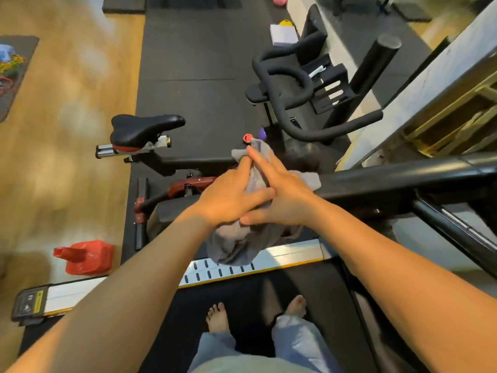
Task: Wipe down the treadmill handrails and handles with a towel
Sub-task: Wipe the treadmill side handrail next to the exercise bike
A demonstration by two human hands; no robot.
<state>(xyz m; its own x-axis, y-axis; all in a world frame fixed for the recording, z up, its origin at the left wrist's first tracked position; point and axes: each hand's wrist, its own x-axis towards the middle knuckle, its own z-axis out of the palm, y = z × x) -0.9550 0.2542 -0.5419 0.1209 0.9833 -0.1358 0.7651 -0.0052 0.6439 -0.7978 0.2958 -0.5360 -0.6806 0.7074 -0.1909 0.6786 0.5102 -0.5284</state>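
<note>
Now, towel: the grey towel (243, 239) is draped over the end of the black handrail (390, 176), loose folds hanging toward the treadmill's side rail (290, 254).
Left hand: left hand (228, 197) lies flat on the towel, fingers straight.
Right hand: right hand (282, 195) presses alongside, fingers extended too.
Handling: soft, light, bunches easily; probably best wrapped around the handrail.
Nearby: exercise bike (150, 135).

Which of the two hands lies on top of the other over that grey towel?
The left hand lies on top: its thumb crosses over the right hand, both pressing flat on the grey towel.
</note>
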